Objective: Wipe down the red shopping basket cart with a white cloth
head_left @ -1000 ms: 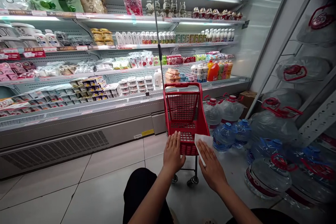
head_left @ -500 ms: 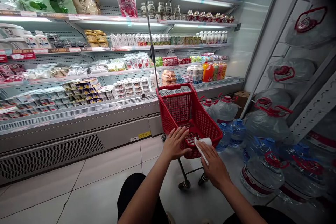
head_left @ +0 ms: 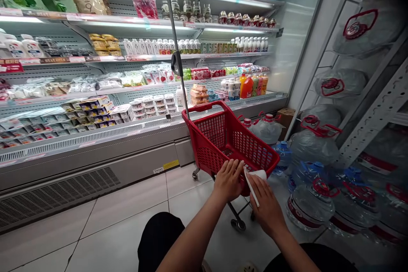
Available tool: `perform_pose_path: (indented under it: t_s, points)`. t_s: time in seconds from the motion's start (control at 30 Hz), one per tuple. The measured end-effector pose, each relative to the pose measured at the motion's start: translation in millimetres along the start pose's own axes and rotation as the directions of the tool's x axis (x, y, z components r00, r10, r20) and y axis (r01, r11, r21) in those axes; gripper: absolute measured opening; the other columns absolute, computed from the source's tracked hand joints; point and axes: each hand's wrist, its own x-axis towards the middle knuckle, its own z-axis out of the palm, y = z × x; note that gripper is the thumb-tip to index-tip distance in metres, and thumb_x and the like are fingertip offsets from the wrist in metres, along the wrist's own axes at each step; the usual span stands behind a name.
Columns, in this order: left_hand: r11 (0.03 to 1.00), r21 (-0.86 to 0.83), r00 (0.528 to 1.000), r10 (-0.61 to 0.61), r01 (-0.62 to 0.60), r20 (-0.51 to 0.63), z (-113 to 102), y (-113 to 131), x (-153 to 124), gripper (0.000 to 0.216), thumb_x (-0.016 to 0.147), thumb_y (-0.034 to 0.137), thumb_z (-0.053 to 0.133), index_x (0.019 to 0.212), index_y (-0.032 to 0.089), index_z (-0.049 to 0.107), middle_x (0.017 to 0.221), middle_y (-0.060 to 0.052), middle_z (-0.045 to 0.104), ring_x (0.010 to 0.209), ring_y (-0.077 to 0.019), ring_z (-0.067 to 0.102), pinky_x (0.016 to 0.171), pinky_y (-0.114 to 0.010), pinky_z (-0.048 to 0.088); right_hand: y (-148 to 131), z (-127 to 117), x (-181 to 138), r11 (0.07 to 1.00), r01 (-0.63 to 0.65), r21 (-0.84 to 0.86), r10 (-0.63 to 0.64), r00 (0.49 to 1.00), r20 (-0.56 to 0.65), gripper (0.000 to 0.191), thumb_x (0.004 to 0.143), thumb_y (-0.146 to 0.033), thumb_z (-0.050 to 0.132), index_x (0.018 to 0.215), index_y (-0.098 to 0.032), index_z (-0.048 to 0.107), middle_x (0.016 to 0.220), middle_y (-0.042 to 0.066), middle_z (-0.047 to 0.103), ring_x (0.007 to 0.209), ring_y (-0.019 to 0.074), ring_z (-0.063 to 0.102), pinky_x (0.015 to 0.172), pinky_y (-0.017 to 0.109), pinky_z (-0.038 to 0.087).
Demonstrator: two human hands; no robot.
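A small red plastic shopping cart [head_left: 205, 153] stands in front of me on a grey wheeled frame, with a tall pole rising from its far corner. My left hand [head_left: 227, 182] has its fingers bent over the near rim of the basket and grips it. Right beside it, my right hand [head_left: 267, 204] holds a folded white cloth [head_left: 251, 189] against the same rim. Part of the cloth shows past the fingertips; the palm side of both hands is hidden. Inside the basket I see only its red slotted floor.
A refrigerated display shelf [head_left: 134, 155] with dairy goods and drinks runs along the left and back. Large water bottles [head_left: 310, 206] crowd the floor to the right, below a metal rack [head_left: 376, 110]. My knees show at the bottom edge, over pale floor tiles [head_left: 121, 216].
My left hand has come down onto the rim, its spread fingers now closed over it. The cart's near end has swung to the right, and the right hand with the cloth has moved along with it.
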Motion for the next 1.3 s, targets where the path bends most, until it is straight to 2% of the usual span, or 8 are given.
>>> perform_pose_path:
  t_s: [0.13, 0.37, 0.63, 0.8, 0.97, 1.1, 1.2, 1.3]
  points:
    - [0.997, 0.031, 0.997, 0.072, -0.073, 0.026, -14, -21, -1, 0.084, 0.091, 0.031, 0.053, 0.168, 0.021, 0.019, 0.169, -0.005, 0.036, 0.155, -0.0239, 0.034, 0.132, -0.044, 0.01, 23, -16, -25, 1.0, -0.021, -0.002, 0.021, 1.0, -0.009, 0.07, 0.103, -0.028, 0.033, 0.169, -0.03, 0.011, 0.168, 0.001, 0.037, 0.153, 0.0274, 0.035, 0.126, 0.052, 0.033]
    - [0.99, 0.139, 1.0, -0.027, 0.027, -0.008, -34, -71, 7, 0.085, 0.083, 0.015, 0.055, 0.163, 0.029, 0.032, 0.171, 0.002, 0.032, 0.158, -0.0213, 0.027, 0.133, -0.047, 0.011, 66, -36, -50, 0.986, -0.168, 0.0, 0.168, 0.984, -0.054, 0.066, 0.104, -0.034, 0.03, 0.168, -0.034, 0.016, 0.169, -0.001, 0.034, 0.154, 0.0286, 0.035, 0.126, 0.055, 0.033]
    - [0.992, 0.092, 0.994, -0.082, 0.089, -0.075, -14, -41, 18, 0.088, 0.08, 0.025, 0.059, 0.163, 0.019, 0.032, 0.169, -0.008, 0.035, 0.158, -0.0295, 0.027, 0.132, -0.049, 0.016, 102, -18, -20, 0.927, -0.371, 0.05, 0.374, 0.925, -0.067, 0.06, 0.108, -0.04, 0.023, 0.166, -0.029, 0.023, 0.168, 0.006, 0.037, 0.155, 0.0302, 0.032, 0.123, 0.058, 0.036]
    - [0.991, 0.067, 0.989, -0.113, 0.119, -0.095, -14, -32, 14, 0.091, 0.077, 0.027, 0.061, 0.163, 0.018, 0.033, 0.168, -0.01, 0.037, 0.158, -0.0342, 0.026, 0.131, -0.053, 0.018, 78, 3, 15, 0.967, -0.253, -0.025, 0.249, 0.963, -0.107, 0.064, 0.107, -0.037, 0.024, 0.168, -0.025, 0.013, 0.167, 0.008, 0.038, 0.155, 0.0284, 0.034, 0.126, 0.056, 0.029]
    - [0.986, 0.066, 0.985, -0.147, 0.154, -0.091, -20, -25, -1, 0.088, 0.08, 0.028, 0.061, 0.162, 0.015, 0.034, 0.169, -0.011, 0.034, 0.158, -0.0363, 0.023, 0.131, -0.053, 0.018, 1, 27, 63, 0.998, -0.013, -0.055, 0.009, 0.997, -0.073, 0.078, 0.101, -0.025, 0.035, 0.169, -0.02, -0.002, 0.169, 0.012, 0.034, 0.154, 0.0295, 0.034, 0.126, 0.053, 0.027]
    - [0.991, 0.073, 0.992, -0.104, 0.108, -0.065, -30, -26, -13, 0.087, 0.084, 0.029, 0.057, 0.164, 0.01, 0.029, 0.171, -0.011, 0.03, 0.158, -0.0328, 0.025, 0.131, -0.049, 0.019, -41, 35, 82, 0.999, 0.05, -0.014, -0.051, 0.996, -0.072, 0.087, 0.096, -0.02, 0.04, 0.168, -0.018, -0.01, 0.171, 0.012, 0.03, 0.155, 0.0293, 0.032, 0.127, 0.052, 0.025]
    - [0.994, 0.092, 0.998, -0.063, 0.066, -0.026, -49, -41, -21, 0.085, 0.084, 0.023, 0.055, 0.164, 0.015, 0.029, 0.171, -0.006, 0.03, 0.157, -0.0251, 0.031, 0.132, -0.044, 0.019, -33, 24, 74, 0.995, 0.104, 0.0, -0.104, 0.994, -0.009, 0.083, 0.098, -0.021, 0.037, 0.169, -0.023, -0.006, 0.171, 0.006, 0.03, 0.154, 0.0258, 0.034, 0.128, 0.049, 0.026]
    - [0.98, 0.159, 0.992, -0.117, 0.123, -0.052, -75, -66, -29, 0.082, 0.081, 0.016, 0.057, 0.16, 0.026, 0.039, 0.172, -0.002, 0.027, 0.158, -0.0258, 0.027, 0.132, -0.05, 0.015, -1, 6, 55, 0.995, 0.098, -0.029, -0.097, 0.995, 0.03, 0.075, 0.102, -0.027, 0.035, 0.169, -0.028, 0.001, 0.169, 0.003, 0.036, 0.153, 0.0243, 0.036, 0.128, 0.049, 0.024]
